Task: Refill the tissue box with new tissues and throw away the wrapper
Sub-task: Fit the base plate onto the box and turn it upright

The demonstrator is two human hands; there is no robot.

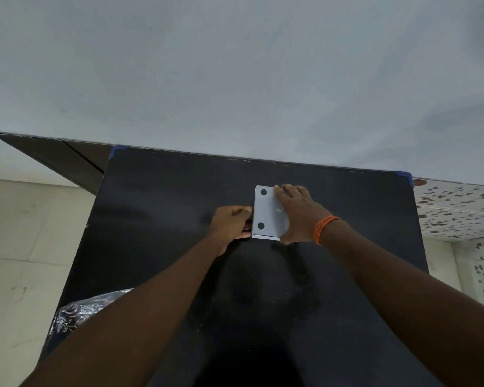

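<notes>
A pale grey tissue box [265, 210] lies upside down on the black table [157, 208], its base up with two round black feet showing on the left side. My right hand [299, 216] is spread over the right half of the base, fingers reaching to the far edge, with an orange thread band on the wrist. My left hand [231, 223] is closed against the box's left side, fingers curled at its lower edge. No tissues show in the box or on the table. A crinkled plastic wrapper [76, 311] lies at the table's front left, partly behind my left forearm.
The black table stands against a pale grey wall [235, 79], with blue tape on its far corners [404, 175]. A dark panel [67, 163] leans at the left. Light floor tiles [20, 247] lie to the left; a floral-patterned surface [458, 208] is at the right.
</notes>
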